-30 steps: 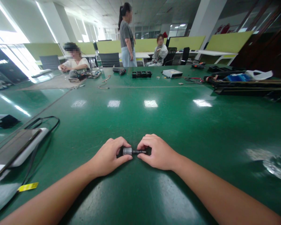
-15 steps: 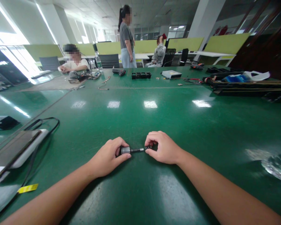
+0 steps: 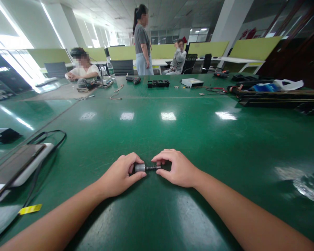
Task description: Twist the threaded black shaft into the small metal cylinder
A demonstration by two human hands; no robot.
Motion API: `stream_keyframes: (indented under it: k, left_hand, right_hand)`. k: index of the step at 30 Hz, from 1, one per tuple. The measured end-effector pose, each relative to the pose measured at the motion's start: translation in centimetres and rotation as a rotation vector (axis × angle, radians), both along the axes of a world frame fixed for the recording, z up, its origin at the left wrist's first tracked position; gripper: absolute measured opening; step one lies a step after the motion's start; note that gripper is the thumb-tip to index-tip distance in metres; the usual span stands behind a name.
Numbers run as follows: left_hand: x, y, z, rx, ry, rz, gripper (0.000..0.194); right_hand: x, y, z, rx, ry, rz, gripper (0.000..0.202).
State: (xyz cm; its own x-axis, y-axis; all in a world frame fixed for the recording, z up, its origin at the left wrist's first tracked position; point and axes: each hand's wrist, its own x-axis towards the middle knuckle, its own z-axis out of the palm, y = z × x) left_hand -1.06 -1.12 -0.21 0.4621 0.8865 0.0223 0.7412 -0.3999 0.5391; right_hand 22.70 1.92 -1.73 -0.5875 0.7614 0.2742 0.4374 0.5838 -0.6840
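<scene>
Pinching a metal cylinder (image 3: 140,168) in the left hand (image 3: 121,174), with the grip closed on its sides, low at the worktop (image 3: 151,139). Keeping the right hand's (image 3: 180,169) grip slightly parted around the tip of the shaft (image 3: 159,167), apparently without a hold. Done, seemingly, with fitting the dark spring (image 3: 151,168) over the shaft; impossible to tell about full seating or any remaining step.
</scene>
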Motion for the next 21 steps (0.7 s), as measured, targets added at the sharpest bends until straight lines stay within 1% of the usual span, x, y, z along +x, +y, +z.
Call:
stream_keyframes:
  k: [2,4,11,16,21]
  left_hand:
    - [0.00,0.00,-0.07,0.009,-0.009,-0.006,0.023]
    - [-0.02,-0.02,-0.12,0.012,-0.018,-0.014,0.023]
    - [0.03,-0.14,0.12,0.015,-0.009,-0.017,0.027]
    - [-0.07,0.00,0.10,0.006,-0.031,-0.026,0.021]
    - [-0.06,0.07,0.08,0.006,-0.017,-0.018,0.023]
  right_hand:
    - [-0.07,-0.18,-0.01,-0.028,0.032,0.038,0.040]
    - [-0.08,-0.33,-0.06,-0.036,0.044,0.055,0.044]
    - [-0.23,-0.29,-0.11,-0.020,0.015,0.047,0.041]
    - [-0.26,-0.27,-0.13,-0.016,0.018,0.050,0.039]
    - [-0.32,-0.32,-0.25,0.010,-0.013,0.048,0.033]
